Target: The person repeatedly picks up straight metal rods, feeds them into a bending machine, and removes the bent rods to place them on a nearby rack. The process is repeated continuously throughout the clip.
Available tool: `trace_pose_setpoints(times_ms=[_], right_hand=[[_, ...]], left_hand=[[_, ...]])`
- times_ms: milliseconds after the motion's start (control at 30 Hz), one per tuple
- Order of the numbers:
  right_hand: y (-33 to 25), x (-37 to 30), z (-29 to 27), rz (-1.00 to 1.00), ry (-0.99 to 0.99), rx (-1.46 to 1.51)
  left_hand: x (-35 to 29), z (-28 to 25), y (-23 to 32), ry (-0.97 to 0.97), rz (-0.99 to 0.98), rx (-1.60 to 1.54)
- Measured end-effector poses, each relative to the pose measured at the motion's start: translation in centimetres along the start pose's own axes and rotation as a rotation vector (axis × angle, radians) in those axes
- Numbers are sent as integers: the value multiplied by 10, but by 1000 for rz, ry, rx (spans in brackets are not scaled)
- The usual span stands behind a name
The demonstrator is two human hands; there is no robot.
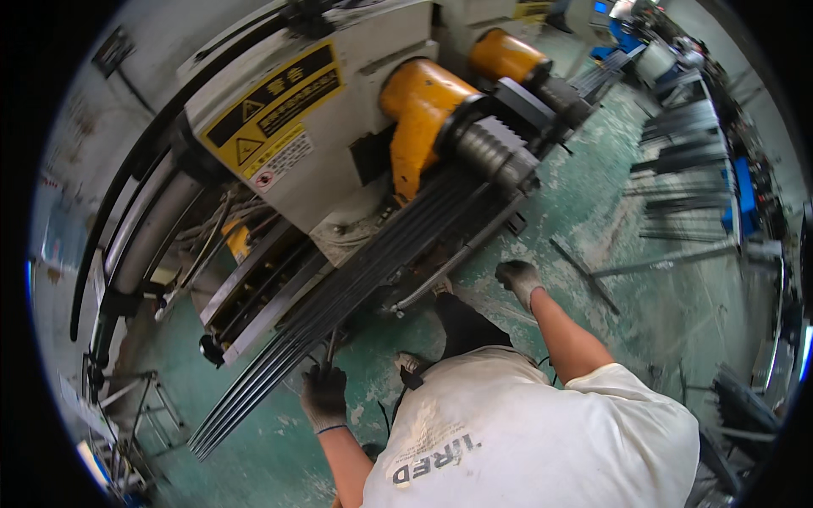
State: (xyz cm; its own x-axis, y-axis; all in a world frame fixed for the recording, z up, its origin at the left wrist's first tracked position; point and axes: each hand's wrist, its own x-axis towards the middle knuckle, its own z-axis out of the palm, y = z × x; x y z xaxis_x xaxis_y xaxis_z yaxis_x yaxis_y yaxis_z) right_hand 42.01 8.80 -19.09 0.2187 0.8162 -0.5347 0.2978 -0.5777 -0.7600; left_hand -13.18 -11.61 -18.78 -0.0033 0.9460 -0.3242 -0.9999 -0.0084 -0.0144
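Bars (339, 296) lie along the machine (303, 193), probably stiff, heavyish and slick, best taken near the free ends; left hand (324, 396) at a thin rod (331, 344) just below, grip unclear, right hand (519, 280) in air, curled, closure unclear.

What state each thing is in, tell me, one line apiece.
Metal tubes: lying side by side, ends jutting past the machine
Left hand: gloved, near the tubes; grip unclear
Right hand: gloved, apart from the tubes; finger position unclear
Nearer orange housing: fixed to machine, paint scuffed
Warning label: stuck flat on machine
Floor: green, worn in patches
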Motion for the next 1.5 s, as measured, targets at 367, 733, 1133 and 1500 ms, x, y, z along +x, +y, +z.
trace_pose_setpoints(times_ms=[367, 733, 1133, 1500], right_hand=[[-184, -2, -53, -444, 323, 784], [-236, -1, -66, -311, 190, 951], [-259, 35, -89, -258, 250, 894], [-281, 91, -107, -423, 173, 726]], left_hand=[[-25, 129, -30, 319, 444, 539], [-26, 161, -29, -350, 516, 499], [-24, 407, -106, 27, 1267, 1103], [69, 527, -213, -283, 1133, 1436]])
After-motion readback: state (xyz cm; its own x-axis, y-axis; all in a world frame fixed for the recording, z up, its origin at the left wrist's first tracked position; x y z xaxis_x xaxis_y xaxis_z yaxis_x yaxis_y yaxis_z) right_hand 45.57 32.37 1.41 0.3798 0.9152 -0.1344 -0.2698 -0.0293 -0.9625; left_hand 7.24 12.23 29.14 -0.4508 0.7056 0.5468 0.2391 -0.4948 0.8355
